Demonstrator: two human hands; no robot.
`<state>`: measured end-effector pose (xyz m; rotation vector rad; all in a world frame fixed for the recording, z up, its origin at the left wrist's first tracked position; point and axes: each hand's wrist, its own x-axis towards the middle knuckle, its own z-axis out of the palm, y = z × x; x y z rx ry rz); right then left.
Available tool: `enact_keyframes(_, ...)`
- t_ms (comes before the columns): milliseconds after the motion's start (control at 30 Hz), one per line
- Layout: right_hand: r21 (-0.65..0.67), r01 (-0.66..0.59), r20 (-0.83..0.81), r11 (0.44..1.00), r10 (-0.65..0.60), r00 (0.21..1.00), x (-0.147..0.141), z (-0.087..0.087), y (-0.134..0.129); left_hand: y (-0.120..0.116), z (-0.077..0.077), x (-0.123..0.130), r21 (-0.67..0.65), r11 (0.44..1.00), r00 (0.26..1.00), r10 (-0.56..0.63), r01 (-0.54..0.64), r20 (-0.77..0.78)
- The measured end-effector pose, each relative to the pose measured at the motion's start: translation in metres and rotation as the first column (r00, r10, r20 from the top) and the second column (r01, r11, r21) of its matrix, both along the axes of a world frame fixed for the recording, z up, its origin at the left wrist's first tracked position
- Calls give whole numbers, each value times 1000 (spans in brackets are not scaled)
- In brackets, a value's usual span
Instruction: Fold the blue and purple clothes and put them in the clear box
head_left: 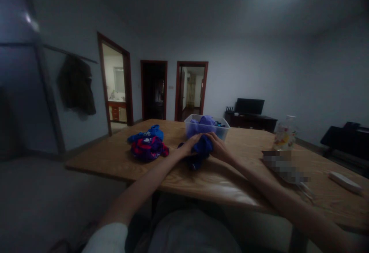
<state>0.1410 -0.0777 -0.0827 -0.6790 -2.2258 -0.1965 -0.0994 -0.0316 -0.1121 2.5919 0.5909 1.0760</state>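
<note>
Both hands are closed on a dark blue cloth item (202, 147), bunched up just in front of the plastic box; it looks like a piece of clothing, but its kind is unclear. My left hand (190, 144) grips its left side, and my right hand (217, 145) grips the right. The lower end hangs to the tabletop. Behind them stands a clear plastic box (225, 132) with a purple cloth item (206, 121) and darker cloth inside. To the left lie a red and purple cloth bundle (147, 147) and a bright blue one (155, 131).
The wooden table (242, 182) spans the front. On its right are a clear jug with a fruit pattern (285, 134), a blurred-out flat object (284, 168) and a white oblong case (345, 182). A television (249, 106) stands on a far cabinet.
</note>
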Motion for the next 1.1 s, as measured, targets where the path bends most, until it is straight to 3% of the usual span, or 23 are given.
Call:
enact_keyframes(100,40,10,40,999,-11,999,0,-1,-3,9,-2,-3,62,998,999,-10,13,-44)
enact_keyframes(367,80,-22,147,997,10,989,1,1,-8,26,-7,-3,62,995,992,-66,73,-107)
enact_keyframes(533,66,-23,135,998,14,991,0,-4,-7,24,-4,3,86,995,990,61,-50,-127)
enact_keyframes(700,55,-18,25,998,16,1000,-2,-4,-4,11,10,11,145,979,983,158,-143,-97)
enact_keyframes(867,-124,-156,-30,980,154,988,0,-6,2,-7,27,16,181,959,970,232,-216,-69)
enact_keyframes(1000,-352,-225,-108,909,199,974,4,-11,6,-19,38,18,171,941,948,309,-293,-72)
enact_keyframes(1100,-431,-249,-149,867,204,968,8,-15,12,-24,42,19,241,914,932,353,-325,-83)
